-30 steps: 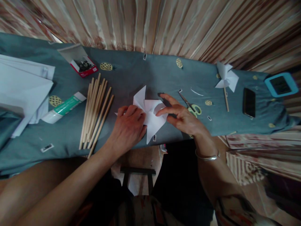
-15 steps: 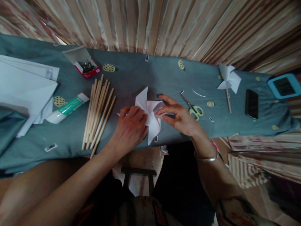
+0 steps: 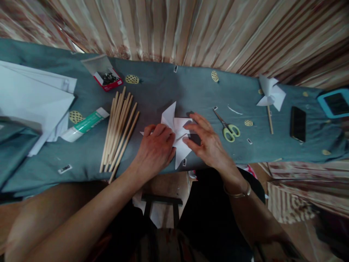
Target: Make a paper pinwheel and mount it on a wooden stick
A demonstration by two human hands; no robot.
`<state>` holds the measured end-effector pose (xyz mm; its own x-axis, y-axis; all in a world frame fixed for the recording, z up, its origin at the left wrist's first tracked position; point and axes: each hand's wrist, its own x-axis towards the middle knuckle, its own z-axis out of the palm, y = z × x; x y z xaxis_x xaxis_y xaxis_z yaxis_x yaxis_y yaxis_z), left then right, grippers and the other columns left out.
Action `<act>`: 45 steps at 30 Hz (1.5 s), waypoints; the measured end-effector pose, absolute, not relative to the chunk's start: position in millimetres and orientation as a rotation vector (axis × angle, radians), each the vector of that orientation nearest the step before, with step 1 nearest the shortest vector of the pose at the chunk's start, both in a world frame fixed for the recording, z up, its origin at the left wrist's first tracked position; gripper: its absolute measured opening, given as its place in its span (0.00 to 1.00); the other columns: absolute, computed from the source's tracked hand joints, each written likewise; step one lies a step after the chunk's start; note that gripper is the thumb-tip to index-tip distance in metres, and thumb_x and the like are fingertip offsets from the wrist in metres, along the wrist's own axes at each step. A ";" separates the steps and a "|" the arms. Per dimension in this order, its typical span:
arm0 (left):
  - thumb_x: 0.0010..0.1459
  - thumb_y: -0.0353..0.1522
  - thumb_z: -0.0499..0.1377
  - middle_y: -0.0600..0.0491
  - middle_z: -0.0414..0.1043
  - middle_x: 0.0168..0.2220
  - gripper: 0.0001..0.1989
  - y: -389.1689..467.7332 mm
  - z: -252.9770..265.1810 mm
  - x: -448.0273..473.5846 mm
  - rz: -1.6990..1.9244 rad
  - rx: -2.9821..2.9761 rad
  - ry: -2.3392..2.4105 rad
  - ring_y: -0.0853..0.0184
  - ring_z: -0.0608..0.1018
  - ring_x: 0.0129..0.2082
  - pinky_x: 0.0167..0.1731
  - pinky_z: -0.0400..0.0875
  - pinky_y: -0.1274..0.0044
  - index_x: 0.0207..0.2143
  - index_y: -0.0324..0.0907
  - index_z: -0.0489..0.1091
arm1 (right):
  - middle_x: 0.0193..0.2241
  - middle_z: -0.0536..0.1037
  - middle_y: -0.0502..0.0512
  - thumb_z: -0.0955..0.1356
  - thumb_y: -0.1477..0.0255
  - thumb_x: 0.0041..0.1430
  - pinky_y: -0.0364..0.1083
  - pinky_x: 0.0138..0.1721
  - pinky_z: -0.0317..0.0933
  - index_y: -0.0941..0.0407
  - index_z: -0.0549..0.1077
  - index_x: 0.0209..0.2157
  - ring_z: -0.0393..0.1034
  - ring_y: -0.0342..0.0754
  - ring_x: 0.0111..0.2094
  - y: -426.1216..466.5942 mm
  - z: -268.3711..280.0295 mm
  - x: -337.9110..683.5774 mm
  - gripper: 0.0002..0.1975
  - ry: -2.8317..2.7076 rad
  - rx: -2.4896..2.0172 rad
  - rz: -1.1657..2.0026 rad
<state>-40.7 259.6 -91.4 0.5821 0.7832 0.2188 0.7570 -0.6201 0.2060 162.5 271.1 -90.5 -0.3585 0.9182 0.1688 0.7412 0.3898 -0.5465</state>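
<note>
A white paper pinwheel (image 3: 179,127) lies on the cloth in front of me, its blades folded toward the middle. My left hand (image 3: 156,147) covers its left side, fingers curled and pressed on the paper near the centre. What lies under those fingertips is hidden. At the right blade, my right hand (image 3: 208,142) has its fingers spread apart, the fingertips close to or touching the paper edge. Left of the pinwheel lies a bundle of several wooden sticks (image 3: 120,127). Green-handled scissors (image 3: 227,129) rest to the right of my right hand.
Blue-green cloth covers the table (image 3: 169,85). At left are white paper sheets (image 3: 32,94), a green-and-white tube (image 3: 85,124) and an open red box (image 3: 110,82) of small dark pieces. A pinwheel on a stick (image 3: 271,96), a phone (image 3: 298,123) and a blue-framed device (image 3: 334,103) lie at right.
My right hand's fingers have opened and come off the right blade they were pinching. My left hand stays pressed on the pinwheel. The whole view has shifted slightly.
</note>
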 end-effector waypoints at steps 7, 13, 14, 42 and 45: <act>0.61 0.32 0.58 0.44 0.76 0.43 0.11 259.5 -90.2 -40.9 0.449 2.709 1.317 0.52 0.72 0.48 0.47 0.64 0.62 0.44 0.36 0.73 | 0.61 0.69 0.59 0.67 0.70 0.64 0.56 0.60 0.64 0.53 0.75 0.39 0.68 0.54 0.59 249.3 -82.4 158.7 0.04 -2.125 -1.404 0.400; 0.61 0.31 0.58 0.44 0.76 0.43 0.11 259.7 -90.4 -40.6 0.447 2.706 1.320 0.52 0.72 0.47 0.45 0.64 0.62 0.44 0.37 0.73 | 0.51 0.78 0.60 0.67 0.71 0.65 0.56 0.51 0.70 0.54 0.76 0.42 0.75 0.53 0.49 240.3 -82.6 162.0 0.07 -2.199 -1.288 0.324; 0.61 0.31 0.58 0.44 0.76 0.43 0.11 259.7 -90.4 -40.8 0.446 2.706 1.319 0.52 0.71 0.47 0.46 0.64 0.62 0.44 0.37 0.73 | 0.51 0.78 0.59 0.67 0.71 0.65 0.56 0.51 0.71 0.54 0.77 0.43 0.75 0.53 0.49 239.6 -84.3 162.3 0.08 -2.210 -1.286 0.303; 0.62 0.30 0.56 0.43 0.76 0.43 0.11 256.9 -94.0 -41.1 0.471 2.701 1.335 0.54 0.72 0.46 0.44 0.64 0.64 0.44 0.36 0.73 | 0.46 0.81 0.61 0.65 0.76 0.66 0.55 0.50 0.72 0.58 0.79 0.45 0.75 0.54 0.46 250.8 -104.2 133.3 0.12 -2.259 -1.310 0.050; 0.61 0.30 0.57 0.43 0.76 0.43 0.11 256.6 -93.6 -40.9 0.470 2.694 1.337 0.54 0.73 0.45 0.44 0.64 0.64 0.44 0.35 0.73 | 0.46 0.81 0.61 0.65 0.76 0.66 0.54 0.49 0.73 0.58 0.79 0.45 0.75 0.54 0.45 250.5 -104.9 132.4 0.12 -2.272 -1.302 0.022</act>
